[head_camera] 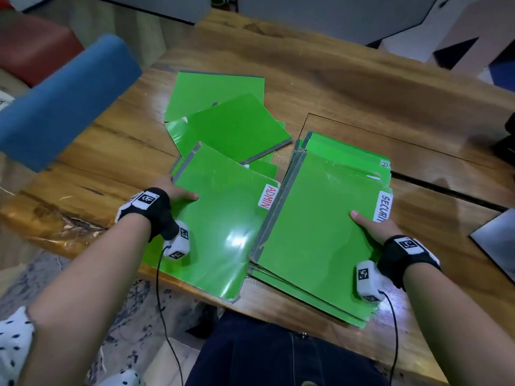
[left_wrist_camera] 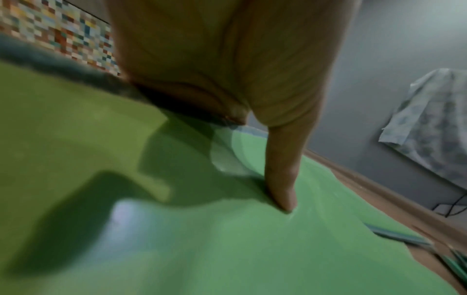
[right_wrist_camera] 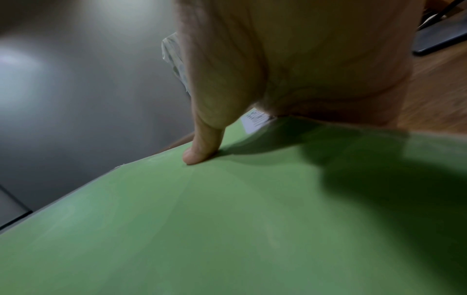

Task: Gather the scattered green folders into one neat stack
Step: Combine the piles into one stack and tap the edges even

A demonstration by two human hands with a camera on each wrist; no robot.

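My left hand point(head_camera: 178, 192) grips the left edge of a green folder labelled ADMIN point(head_camera: 220, 218), thumb on top point(left_wrist_camera: 280, 179), fingers hidden beneath. That folder's near corner overhangs the table's front edge. My right hand point(head_camera: 370, 225) grips the right edge of a green folder labelled SECURITY point(head_camera: 320, 232), thumb pressed on its cover point(right_wrist_camera: 199, 147). This folder tops a rough stack of several green folders point(head_camera: 348, 160). More green folders point(head_camera: 223, 107) lie scattered and overlapping behind the ADMIN folder.
The wooden table point(head_camera: 362, 87) stretches behind and right of the folders. A blue padded chair back point(head_camera: 64, 98) stands at the left. A dark flat device point(head_camera: 496, 238) lies at the right edge. White furniture point(head_camera: 418, 26) stands beyond the table.
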